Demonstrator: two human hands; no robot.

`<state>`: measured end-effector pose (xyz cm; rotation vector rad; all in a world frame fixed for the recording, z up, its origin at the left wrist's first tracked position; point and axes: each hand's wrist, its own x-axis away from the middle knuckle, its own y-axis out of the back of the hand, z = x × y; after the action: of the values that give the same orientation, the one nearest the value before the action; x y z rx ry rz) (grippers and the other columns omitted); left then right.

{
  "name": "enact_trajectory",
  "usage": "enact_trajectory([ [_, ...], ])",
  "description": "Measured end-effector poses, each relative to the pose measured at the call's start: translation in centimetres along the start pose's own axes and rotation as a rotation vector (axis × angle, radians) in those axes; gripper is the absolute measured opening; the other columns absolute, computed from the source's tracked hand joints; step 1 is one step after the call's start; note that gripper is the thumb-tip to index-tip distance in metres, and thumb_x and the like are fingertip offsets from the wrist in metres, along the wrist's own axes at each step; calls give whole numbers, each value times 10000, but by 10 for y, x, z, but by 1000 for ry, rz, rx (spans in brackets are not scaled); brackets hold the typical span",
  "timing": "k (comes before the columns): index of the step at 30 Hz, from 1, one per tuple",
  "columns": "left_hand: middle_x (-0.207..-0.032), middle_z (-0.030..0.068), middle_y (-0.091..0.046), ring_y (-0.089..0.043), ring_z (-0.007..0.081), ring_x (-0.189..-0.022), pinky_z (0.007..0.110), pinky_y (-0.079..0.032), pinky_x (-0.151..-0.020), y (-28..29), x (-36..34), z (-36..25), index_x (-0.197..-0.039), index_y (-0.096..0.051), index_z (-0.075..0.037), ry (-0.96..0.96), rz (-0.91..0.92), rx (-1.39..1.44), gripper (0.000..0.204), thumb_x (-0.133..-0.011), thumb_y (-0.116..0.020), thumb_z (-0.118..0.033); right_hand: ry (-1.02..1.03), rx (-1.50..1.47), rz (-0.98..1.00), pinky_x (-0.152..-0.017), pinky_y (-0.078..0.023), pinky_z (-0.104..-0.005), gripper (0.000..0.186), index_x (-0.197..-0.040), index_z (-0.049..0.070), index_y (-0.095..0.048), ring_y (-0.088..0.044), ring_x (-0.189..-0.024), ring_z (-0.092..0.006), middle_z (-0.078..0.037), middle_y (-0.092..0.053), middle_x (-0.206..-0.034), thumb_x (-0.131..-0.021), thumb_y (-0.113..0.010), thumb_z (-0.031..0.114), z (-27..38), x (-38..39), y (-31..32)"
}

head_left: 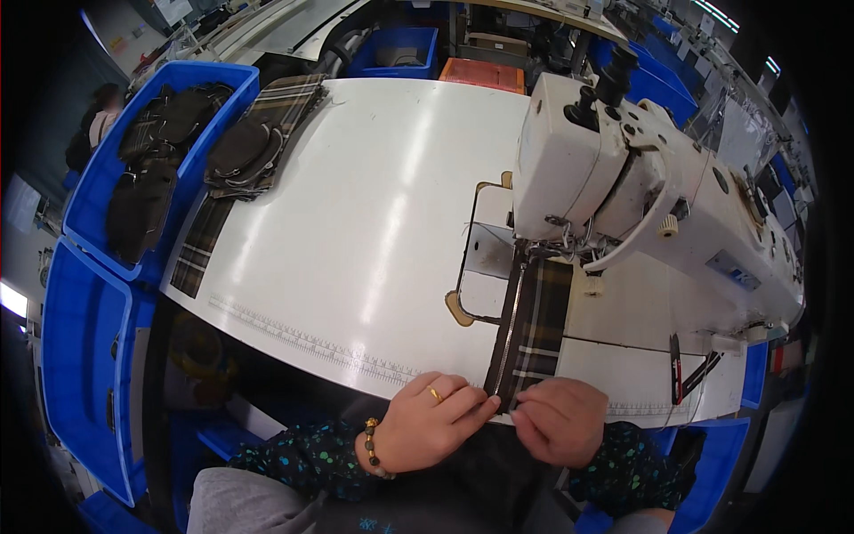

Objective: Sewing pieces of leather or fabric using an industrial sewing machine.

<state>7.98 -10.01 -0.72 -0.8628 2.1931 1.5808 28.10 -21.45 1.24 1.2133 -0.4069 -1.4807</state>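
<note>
A dark zipper [508, 338] lies lengthwise along a strip of brown plaid fabric [544, 320], running from under the sewing machine [614, 178] to the table's near edge. My left hand [429, 423], with a ring and a beaded bracelet, is closed, its fingertips pressed together on the zipper's near end. Just right of it, my right hand [562, 422] is closed in a pinch at the near end of the plaid fabric. The exact spot under the right fingertips is partly hidden. The far ends of zipper and fabric disappear beneath the machine's head.
Folded plaid pieces with dark round parts [249, 147] sit at the white table's [356, 222] left. Beyond them, a blue bin [245, 82] holds dark fabric pieces; another blue bin [53, 356] stands nearer. Small red-and-black snips [676, 369] lie at the right.
</note>
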Motion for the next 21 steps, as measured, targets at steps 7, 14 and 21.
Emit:
enact_trajectory([
  [7, -959, -24, -658, -634, 145, -868, 295, -529, -786, 1, 4, 1, -1062, -779, -81, -15, 76, 34, 300, -765, -768, -124, 14, 302, 119, -974, -511, -471, 515, -1254, 31, -642, -565, -1259, -390, -200, -564, -1383, -863, -779, 337, -62, -44, -4],
  [14, -1112, 97, -630, -614, 268, -1069, 415, -512, -982, 6, 13, 8, -1250, -664, -6, 23, -15, 283, 361, -950, -701, -204, -101, 248, 213, -1095, -416, -541, 665, -1341, -21, -606, -475, -1357, -491, -264, -478, -1517, -886, -712, 454, -62, -36, -13],
  [21, -1215, 111, -675, -641, 311, -1117, 420, -521, -949, 137, 46, 146, -1261, -645, -45, 355, -257, -612, 431, -855, -759, -133, -118, 279, 213, -1099, -416, -529, 678, -1357, -17, -600, -481, -1359, -481, -262, -497, -1500, -869, -722, 437, -65, -27, -15],
])
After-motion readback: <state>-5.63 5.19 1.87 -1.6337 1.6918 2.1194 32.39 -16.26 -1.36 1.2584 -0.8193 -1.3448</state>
